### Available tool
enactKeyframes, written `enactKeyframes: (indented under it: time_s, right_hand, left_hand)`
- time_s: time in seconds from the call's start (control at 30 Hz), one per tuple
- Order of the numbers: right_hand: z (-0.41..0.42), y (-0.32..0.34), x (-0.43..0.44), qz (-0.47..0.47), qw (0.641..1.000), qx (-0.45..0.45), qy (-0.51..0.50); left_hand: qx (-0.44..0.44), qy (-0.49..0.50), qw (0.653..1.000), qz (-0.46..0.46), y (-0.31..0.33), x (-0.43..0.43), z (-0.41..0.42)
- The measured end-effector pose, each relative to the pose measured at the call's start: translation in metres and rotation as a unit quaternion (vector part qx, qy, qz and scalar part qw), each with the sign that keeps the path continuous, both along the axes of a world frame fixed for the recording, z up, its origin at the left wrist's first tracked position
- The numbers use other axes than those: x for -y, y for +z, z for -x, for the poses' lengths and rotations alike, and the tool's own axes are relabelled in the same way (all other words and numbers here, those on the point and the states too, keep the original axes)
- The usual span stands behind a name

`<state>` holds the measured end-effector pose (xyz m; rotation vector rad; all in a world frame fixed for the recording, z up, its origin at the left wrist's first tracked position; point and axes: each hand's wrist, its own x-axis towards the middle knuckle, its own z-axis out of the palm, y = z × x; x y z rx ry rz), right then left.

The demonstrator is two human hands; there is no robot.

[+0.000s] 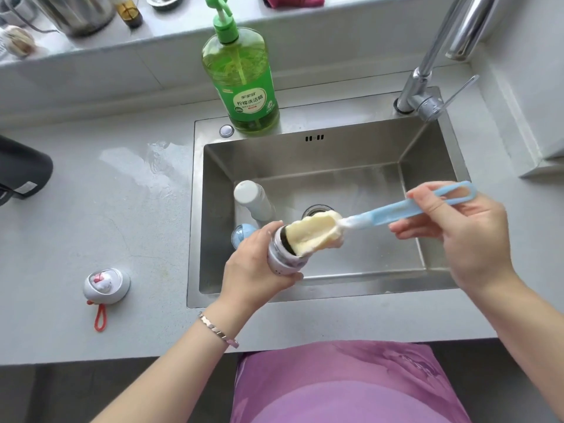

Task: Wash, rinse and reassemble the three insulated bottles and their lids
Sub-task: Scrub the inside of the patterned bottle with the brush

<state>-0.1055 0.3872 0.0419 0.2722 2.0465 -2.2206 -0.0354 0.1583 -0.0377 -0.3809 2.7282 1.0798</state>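
My left hand grips a small pale insulated bottle, tilted with its mouth toward the right over the sink's front. My right hand holds the light blue handle of a bottle brush; its yellow sponge head sits at the bottle's mouth, partly inside. A white bottle stands in the sink at the left. Beside it, a blue-topped bottle shows partly behind my left hand. A white lid with a red loop lies on the counter at the left.
The steel sink has a drain behind the sponge. A green dish soap pump bottle stands on the sink's back rim. The chrome faucet rises at the back right. A dark object sits at the counter's left edge.
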Motion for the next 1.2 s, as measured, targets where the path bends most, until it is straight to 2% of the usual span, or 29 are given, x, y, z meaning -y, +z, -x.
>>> enactKeyframes:
  time_s: [0.2,0.47,0.63,0.77,0.97,1.07,1.2]
  right_hand:
    - [0.013,-0.028,-0.032,-0.079,0.992,0.003,-0.103]
    - [0.012,-0.09,-0.046,-0.106,0.982,0.109,-0.112]
    - [0.021,-0.116,-0.034,-0.131,0.981,0.119,-0.079]
    - [0.031,-0.132,-0.019,-0.14,0.98,0.125,-0.065]
    - [0.031,-0.128,0.001,-0.135,0.982,0.115,-0.056]
    - [0.03,-0.113,0.009,-0.13,0.985,0.102,-0.041]
    - [0.026,-0.083,0.022,-0.125,0.989,0.084,-0.012]
  left_hand:
    - [0.036,0.044,0.998,-0.01,-0.042,-0.008,0.027]
    - [0.065,-0.043,0.997,0.022,-0.132,-0.013,0.079]
    - [0.062,-0.006,0.998,0.02,-0.179,-0.011,0.088]
    - [0.119,-0.036,0.989,0.077,-0.197,-0.013,0.085]
    - [0.208,-0.116,0.961,0.138,-0.184,-0.008,0.08]
    - [0.173,-0.14,0.968,0.112,-0.151,0.001,0.073]
    - [0.068,-0.097,0.993,0.022,-0.072,0.028,0.044]
